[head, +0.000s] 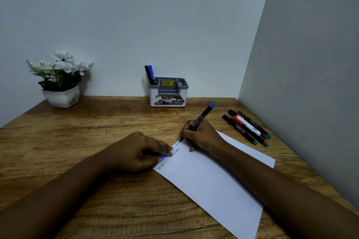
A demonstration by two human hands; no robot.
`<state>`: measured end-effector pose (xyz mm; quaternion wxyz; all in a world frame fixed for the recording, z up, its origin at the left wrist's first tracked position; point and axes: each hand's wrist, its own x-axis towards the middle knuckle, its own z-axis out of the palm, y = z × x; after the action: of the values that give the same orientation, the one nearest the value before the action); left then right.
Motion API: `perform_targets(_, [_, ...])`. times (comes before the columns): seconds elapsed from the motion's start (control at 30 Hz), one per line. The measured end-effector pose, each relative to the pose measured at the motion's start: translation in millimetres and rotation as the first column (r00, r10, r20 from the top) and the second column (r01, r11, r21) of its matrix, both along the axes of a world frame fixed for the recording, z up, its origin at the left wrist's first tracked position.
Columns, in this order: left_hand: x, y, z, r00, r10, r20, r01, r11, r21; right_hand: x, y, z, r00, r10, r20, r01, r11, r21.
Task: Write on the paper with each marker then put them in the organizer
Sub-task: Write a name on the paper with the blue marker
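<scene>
- Firmly grips a black marker (200, 120) in the right hand (202, 137), with its tip touching the paper (209, 180) near the far edge.
- Curls the left hand (139, 151) round a blue cap (162, 156) and rests on the paper's left edge, beside lines of handwriting.
- Under both: the paper, slantwise on the wooden table (97, 118).
- Right of the paper, near the side wall: a bunch of loose markers (246, 127).
- At the back wall: the organizer (168, 91), upright, with two markers (149, 74) in its left compartment.
- Far left: a flower pot (61, 97).
</scene>
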<state>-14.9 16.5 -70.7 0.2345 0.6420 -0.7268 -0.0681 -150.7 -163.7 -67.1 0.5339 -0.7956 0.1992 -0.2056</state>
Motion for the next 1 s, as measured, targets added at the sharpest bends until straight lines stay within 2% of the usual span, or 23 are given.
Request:
perform_targets(0.17, [1.1,-0.2,-1.2,1.0,0.0,-0.002,0.0,1.0,0.004,0.3,0.3,0.3,0.999,-0.043,-0.003,0.043,0.999,-0.013])
perform_targets(0.3, [1.4,0.6,-1.4,1.0,0.002,-0.021,-0.002,1.0,0.008,0.7,-2.1,-0.3,1.0,-0.027,0.016,0.026,0.999,0.044])
perform_targets(0.53, [1.9,-0.3,-1.4,1.0,0.006,-0.017,-0.005,1.0,0.019,0.6,0.8,0.2,0.997,-0.073,0.0,0.072,0.997,-0.019])
perform_targets(1.0, [0.7,0.8,-0.1,0.999,0.003,-0.032,-0.003,1.0,0.008,1.5,-0.6,0.8,0.994,-0.11,0.003,0.11,0.994,0.01])
